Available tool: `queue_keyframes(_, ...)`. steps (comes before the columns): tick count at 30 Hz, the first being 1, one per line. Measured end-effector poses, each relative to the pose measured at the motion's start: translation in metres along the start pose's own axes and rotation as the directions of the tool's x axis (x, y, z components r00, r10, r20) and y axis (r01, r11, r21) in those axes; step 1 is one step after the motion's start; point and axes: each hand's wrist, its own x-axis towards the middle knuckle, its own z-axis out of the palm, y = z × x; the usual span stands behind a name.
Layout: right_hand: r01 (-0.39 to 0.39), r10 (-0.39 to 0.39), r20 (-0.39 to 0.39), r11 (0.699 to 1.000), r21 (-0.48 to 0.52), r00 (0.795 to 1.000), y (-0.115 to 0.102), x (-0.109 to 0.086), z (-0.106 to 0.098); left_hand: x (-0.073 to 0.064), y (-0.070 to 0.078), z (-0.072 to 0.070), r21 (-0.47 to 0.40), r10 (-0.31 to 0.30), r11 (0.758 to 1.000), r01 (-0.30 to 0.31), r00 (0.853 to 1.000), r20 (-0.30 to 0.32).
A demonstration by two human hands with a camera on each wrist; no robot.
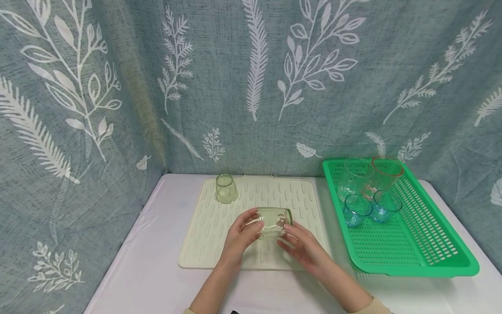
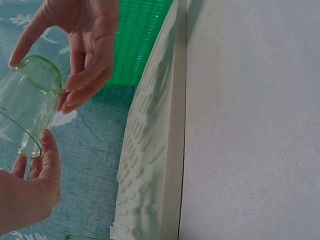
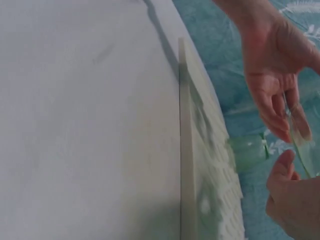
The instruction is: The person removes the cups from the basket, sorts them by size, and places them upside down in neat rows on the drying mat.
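Note:
A pale green drinking glass [image 1: 271,220] lies on its side in the air, held between both hands above the cream drying mat [image 1: 204,244]. The left hand [image 1: 241,233] pinches it at its wide rim, thumb on the near side, also seen in the left wrist view with the glass [image 2: 30,97]. At the other end, the thumb and fingers of the right hand [image 1: 303,246] grip the edge of the base [image 2: 47,62]. A second green glass [image 1: 226,192] stands upside down at the mat's back left.
To the right, a green plastic basket [image 1: 392,257] holds two blue-rimmed glasses [image 1: 357,211], a clear tall glass [image 1: 354,176] and a red-rimmed tall glass [image 1: 386,174]. White cloth [image 1: 145,261] covers the table. A leaf-patterned curtain [image 1: 235,87] hangs behind and at both sides.

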Motion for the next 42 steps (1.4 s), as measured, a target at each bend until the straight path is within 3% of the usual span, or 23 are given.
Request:
queue_keyframes(8,0.004,-0.003,-0.032,0.999,0.034,0.999,0.003,0.0,0.002,0.001,-0.003,-0.004,0.021,-0.022,1.0,0.021,0.999,0.043)
queue_keyframes(13,0.017,-0.017,-0.029,1.0,-0.022,0.999,0.001,0.001,0.003,0.001,-0.002,-0.013,0.097,-0.033,0.995,0.022,0.992,0.12)
queue_keyframes(16,0.03,-0.032,-0.033,0.997,-0.076,0.999,-0.001,0.003,0.004,0.003,0.0,-0.021,0.172,-0.022,0.985,0.001,0.992,0.125)
queue_keyframes(19,0.043,-0.049,-0.058,0.993,-0.112,0.997,-0.002,0.008,0.004,0.006,0.001,-0.034,0.264,0.002,0.964,-0.017,0.998,0.056)
queue_keyframes(22,0.057,-0.071,-0.092,0.987,-0.152,0.993,-0.002,0.013,0.005,0.011,0.003,-0.052,0.35,0.035,0.937,-0.007,0.997,-0.075)
queue_keyframes(27,0.103,-0.13,-0.114,0.97,-0.219,0.985,-0.003,0.024,0.004,0.018,0.007,-0.09,0.486,0.06,0.87,0.086,0.959,-0.277)
queue_keyframes(30,0.127,-0.161,-0.126,0.962,-0.243,0.979,-0.004,0.033,0.004,0.022,0.011,-0.112,0.529,0.022,0.833,0.163,0.945,-0.325)
queue_keyframes(32,0.131,-0.171,-0.144,0.959,-0.252,0.975,-0.005,0.038,0.005,0.026,0.011,-0.125,0.533,-0.015,0.822,0.202,0.942,-0.335)
queue_keyframes(37,0.126,-0.176,-0.177,0.957,-0.261,0.968,-0.006,0.048,0.009,0.036,0.007,-0.148,0.457,-0.108,0.851,0.258,0.938,-0.328)
queue_keyframes(42,0.131,-0.185,-0.173,0.951,-0.281,0.967,-0.005,0.057,0.011,0.043,-0.002,-0.161,0.382,-0.162,0.881,0.281,0.935,-0.316)
